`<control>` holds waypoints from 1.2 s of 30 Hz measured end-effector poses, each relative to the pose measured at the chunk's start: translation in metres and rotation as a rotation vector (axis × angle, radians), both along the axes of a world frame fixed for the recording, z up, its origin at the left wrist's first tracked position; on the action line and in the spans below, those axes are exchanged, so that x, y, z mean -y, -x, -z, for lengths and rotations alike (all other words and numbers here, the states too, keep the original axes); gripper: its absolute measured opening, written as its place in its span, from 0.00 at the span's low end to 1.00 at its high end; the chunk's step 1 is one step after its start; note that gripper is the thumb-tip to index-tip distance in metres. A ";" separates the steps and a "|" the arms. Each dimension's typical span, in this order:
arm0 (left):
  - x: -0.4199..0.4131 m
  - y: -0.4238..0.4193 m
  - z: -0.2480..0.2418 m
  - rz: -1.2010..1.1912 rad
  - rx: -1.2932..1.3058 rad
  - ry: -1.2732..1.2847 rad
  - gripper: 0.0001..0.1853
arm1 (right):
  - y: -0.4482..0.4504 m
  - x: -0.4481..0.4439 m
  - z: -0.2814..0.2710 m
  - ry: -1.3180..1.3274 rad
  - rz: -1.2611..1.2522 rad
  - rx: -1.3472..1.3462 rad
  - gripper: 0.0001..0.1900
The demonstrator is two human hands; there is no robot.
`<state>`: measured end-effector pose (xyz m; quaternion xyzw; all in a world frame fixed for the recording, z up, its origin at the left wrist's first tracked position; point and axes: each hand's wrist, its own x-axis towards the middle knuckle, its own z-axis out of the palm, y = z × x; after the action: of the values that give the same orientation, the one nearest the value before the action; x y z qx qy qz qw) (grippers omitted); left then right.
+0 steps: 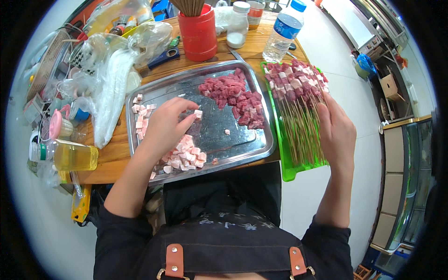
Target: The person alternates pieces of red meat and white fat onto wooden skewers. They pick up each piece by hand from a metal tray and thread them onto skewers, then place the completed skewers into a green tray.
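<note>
My left hand (171, 120) is over a stainless steel tray (217, 154), with a small pale fat cube (198, 114) pinched at its fingertips. Below that hand lies a heap of pale fat cubes (185, 154), and more fat cubes (140, 119) line the tray's left side. Diced red meat (227, 87) is piled at the tray's upper right. My right hand (337, 129) is at the right edge of a green plastic tray (288, 171), its fingers around a bamboo skewer (319, 82). Skewered meat and fat pieces (294, 80) are stacked on this tray, sticks towards me.
Behind the steel tray stand a red container of sticks (197, 35), a white-capped jar (238, 26) and a water bottle (283, 31). A knife (236, 54) lies near them. Plastic bags (115, 84) and an oil bottle (75, 155) crowd the left. Tiled floor (350, 87) lies right.
</note>
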<state>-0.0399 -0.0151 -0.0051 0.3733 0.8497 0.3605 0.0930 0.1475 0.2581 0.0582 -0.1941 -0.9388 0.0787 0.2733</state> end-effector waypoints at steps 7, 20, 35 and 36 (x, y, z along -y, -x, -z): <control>-0.054 0.013 0.013 0.200 -0.324 0.053 0.09 | -0.038 0.078 0.009 0.712 -0.272 -0.086 0.18; -0.034 -0.005 -0.006 -0.020 1.028 -0.404 0.09 | -0.053 0.113 0.053 1.141 -0.293 0.037 0.14; -0.026 -0.025 -0.012 -0.101 1.344 -0.704 0.12 | -0.050 0.118 0.049 1.062 -0.312 0.133 0.11; -0.026 -0.026 -0.012 -0.100 1.335 -0.709 0.12 | -0.050 0.118 0.049 1.064 -0.312 0.126 0.11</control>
<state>-0.0135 0.0109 0.0072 0.0443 0.4622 0.7654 0.4456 0.1977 0.1400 0.0090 -0.1685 -0.8019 0.5694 0.0660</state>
